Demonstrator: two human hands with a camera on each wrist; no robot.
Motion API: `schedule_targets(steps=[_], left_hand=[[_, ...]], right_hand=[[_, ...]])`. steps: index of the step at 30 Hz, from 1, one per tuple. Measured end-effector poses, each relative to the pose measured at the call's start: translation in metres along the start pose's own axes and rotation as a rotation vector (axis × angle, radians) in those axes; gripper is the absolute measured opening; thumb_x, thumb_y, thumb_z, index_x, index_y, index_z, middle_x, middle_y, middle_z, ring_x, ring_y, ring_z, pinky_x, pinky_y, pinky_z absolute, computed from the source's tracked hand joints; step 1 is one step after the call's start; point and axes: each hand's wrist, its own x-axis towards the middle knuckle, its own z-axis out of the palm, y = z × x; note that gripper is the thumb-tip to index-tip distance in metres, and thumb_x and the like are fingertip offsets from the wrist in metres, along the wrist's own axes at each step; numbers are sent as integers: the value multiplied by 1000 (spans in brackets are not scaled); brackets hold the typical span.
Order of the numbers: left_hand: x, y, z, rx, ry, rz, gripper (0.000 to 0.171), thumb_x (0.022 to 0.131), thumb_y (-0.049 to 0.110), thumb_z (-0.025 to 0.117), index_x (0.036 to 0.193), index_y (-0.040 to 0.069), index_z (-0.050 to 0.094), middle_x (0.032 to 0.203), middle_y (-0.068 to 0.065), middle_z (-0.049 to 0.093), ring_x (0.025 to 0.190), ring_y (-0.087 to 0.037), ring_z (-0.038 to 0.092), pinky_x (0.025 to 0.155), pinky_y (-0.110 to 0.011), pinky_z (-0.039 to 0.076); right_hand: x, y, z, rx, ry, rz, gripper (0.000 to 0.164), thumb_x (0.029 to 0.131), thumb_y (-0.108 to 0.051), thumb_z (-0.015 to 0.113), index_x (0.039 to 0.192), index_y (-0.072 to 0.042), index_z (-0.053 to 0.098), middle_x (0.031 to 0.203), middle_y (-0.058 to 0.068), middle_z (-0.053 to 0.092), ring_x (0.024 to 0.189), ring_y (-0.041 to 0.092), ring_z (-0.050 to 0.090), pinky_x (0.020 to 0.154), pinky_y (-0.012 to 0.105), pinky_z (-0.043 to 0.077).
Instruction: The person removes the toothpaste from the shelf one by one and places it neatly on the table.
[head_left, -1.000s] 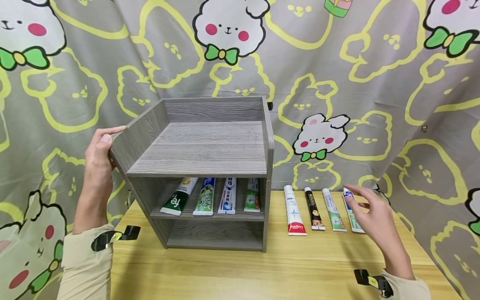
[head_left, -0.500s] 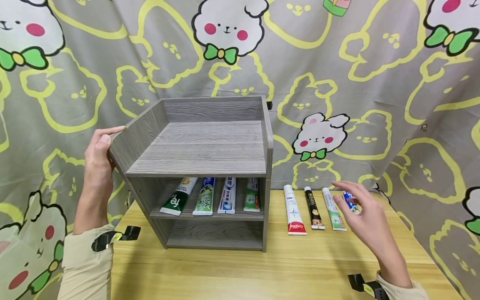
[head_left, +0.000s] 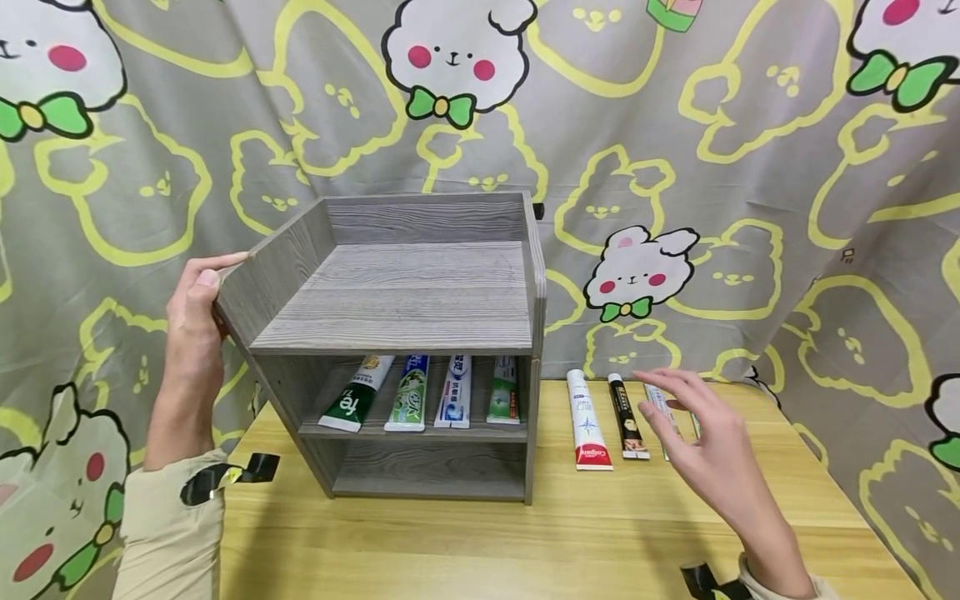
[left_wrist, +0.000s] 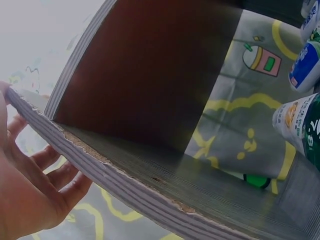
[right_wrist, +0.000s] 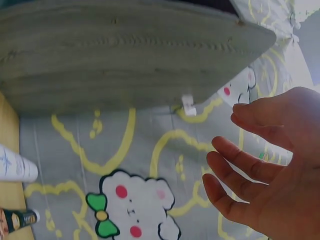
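A grey wood-grain shelf (head_left: 427, 292) stands on the table. My left hand (head_left: 193, 317) grips the front edge of its left side panel; in the left wrist view its fingers (left_wrist: 46, 175) lie along the panel's outer side. A row of toothpaste tubes lies on the middle shelf, including a dark green and white tube (head_left: 358, 396) at the left. My right hand (head_left: 708, 433) is above the table tubes, fingers spread and holding nothing. Beneath it, a white and green tube (head_left: 663, 408) and the rightmost tube are partly hidden. A black tube (head_left: 627, 417) and a white-red Colgate tube (head_left: 588, 425) lie further left.
The shelf's top and bottom levels hold nothing visible. A light wooden table (head_left: 480, 546) extends in front. Behind everything hangs a grey curtain (head_left: 757, 192) with cartoon rabbits. A black knob (head_left: 539, 212) sticks out beside the shelf's upper right.
My right hand has moved left, from above the rightmost tube to above the white and green tube. My left hand keeps its grip on the shelf, and the tubes stay where they were.
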Motion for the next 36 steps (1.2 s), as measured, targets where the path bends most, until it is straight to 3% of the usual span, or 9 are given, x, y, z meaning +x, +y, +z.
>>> schedule_targets(steps=[13,17,22,26,29,33,36], left_hand=[[1,2,-3,4,-40,15,37,104,23,48,129,2,64,101,-12,62,79,-20,56,63,-26,45],[1,2,-2,7,-22,6,37,103,23,48,128,3,65,102,-13,61,79,-21,55,63,-27,45],[0,0,-3,12,-10,-3,37,103,24,48,127,3,66,100,-13,61,78,-21,55,61,-26,45],[0,-1,-3,-1,-9,1,37,102,23,48,127,2,66,100,-13,62,78,-21,56,61,-26,45],[0,-2,-2,-20,8,9,36,102,22,48,126,2,67,100,-14,62,78,-22,56,62,-27,45],[1,-2,-2,-30,16,10,36,102,21,49,125,1,67,101,-15,62,78,-22,55,63,-27,45],[2,-2,-1,-33,7,12,36,102,22,49,125,1,67,100,-13,63,77,-21,56,62,-27,45]], right_hand=[[-4,-32,28,72,-98,-44,51,89,3,76,134,-19,68,131,-4,63,117,12,59,96,14,42],[-7,-43,39,107,-139,-45,54,89,-1,77,139,-17,63,132,-6,62,114,12,60,96,18,47],[-11,-57,54,144,-167,-56,57,90,-5,77,143,-20,59,138,-6,59,125,16,58,104,19,43],[-8,-64,68,101,-113,-106,57,89,-7,78,143,-16,60,138,-4,59,126,19,59,106,19,41],[-4,-70,78,67,-63,-139,53,92,-12,76,142,-12,60,138,2,58,123,21,60,98,18,45],[-2,-79,86,53,35,-194,36,99,-19,66,134,-7,65,126,7,62,109,23,64,90,20,49],[0,-86,92,66,77,-229,32,99,-16,64,128,-4,67,118,8,64,101,22,66,91,22,51]])
